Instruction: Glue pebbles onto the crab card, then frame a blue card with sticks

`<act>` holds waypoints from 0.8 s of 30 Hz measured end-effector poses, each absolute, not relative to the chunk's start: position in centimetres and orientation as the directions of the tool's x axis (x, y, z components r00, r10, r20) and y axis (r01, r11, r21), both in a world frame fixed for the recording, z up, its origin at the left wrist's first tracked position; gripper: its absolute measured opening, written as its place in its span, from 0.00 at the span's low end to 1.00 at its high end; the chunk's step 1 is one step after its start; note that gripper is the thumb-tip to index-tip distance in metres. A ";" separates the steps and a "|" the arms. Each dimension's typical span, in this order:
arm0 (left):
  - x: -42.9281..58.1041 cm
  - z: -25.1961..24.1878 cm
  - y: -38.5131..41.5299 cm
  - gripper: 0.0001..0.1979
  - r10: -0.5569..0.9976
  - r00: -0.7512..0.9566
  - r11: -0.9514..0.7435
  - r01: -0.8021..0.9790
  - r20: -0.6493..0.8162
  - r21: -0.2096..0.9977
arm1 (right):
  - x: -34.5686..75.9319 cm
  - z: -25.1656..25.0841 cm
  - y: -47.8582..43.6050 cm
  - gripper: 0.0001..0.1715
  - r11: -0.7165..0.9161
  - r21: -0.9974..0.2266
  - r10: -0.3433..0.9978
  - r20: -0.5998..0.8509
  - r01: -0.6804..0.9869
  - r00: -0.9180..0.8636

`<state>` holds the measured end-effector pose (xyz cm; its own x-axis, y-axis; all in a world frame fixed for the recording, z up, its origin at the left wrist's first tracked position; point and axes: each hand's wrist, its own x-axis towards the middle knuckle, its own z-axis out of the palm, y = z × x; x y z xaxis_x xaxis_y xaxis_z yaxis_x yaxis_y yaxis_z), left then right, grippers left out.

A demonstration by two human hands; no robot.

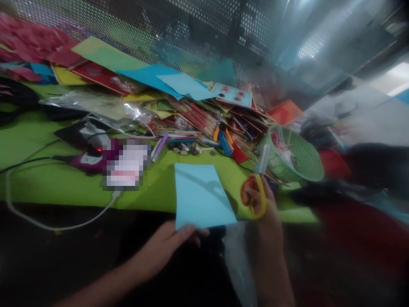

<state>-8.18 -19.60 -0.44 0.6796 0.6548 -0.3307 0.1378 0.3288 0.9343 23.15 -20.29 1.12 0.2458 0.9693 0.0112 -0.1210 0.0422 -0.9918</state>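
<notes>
My left hand (182, 236) pinches the lower left edge of a light blue sheet of paper (201, 196), thumb on top and fingers underneath. The sheet is held up over the front edge of the green table, and a shadow falls across it. To the right, my right hand (260, 198) grips a pair of scissors (262, 192) with orange and yellow handles. Their blades point up and away from me, apart from the paper. Whether the blades are parted is too blurred to tell.
A light green basket (306, 162) with small items stands at the right. Coloured paper (150, 76), thin sticks (198, 115) and plastic wrap lie heaped along the back. At the left are a blurred-out phone (128, 166), a purple power strip (91, 160) and a white cable (92, 219).
</notes>
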 end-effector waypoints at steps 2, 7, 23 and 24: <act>-8.2 1.0 -18.5 0.23 0.749 0.623 0.185 0.128 -0.224 0.974 | 22.1 1.3 -19.2 0.25 0.067 -0.984 0.980 0.034 -0.167 0.194; -7.6 2.2 -15.3 0.20 0.807 0.589 -0.151 0.149 0.035 0.977 | 20.0 2.2 -16.6 0.28 0.019 -0.979 0.993 -0.005 -0.201 0.114; -5.3 2.0 -8.0 0.16 0.908 0.414 -0.054 -0.027 0.060 0.998 | 18.1 2.8 -9.8 0.32 0.060 -0.979 0.966 0.008 -0.194 0.259; -5.1 1.5 -7.4 0.20 0.906 0.424 0.059 -0.111 -0.007 0.992 | 18.2 2.9 -9.6 0.32 0.079 -0.980 0.961 0.026 -0.185 0.274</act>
<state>-5.13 -7.42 1.51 0.4238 0.9057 -0.0067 -0.1115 0.0595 0.9920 18.24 -9.62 2.89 0.2736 0.9615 0.0263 -0.1849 0.0794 -0.9796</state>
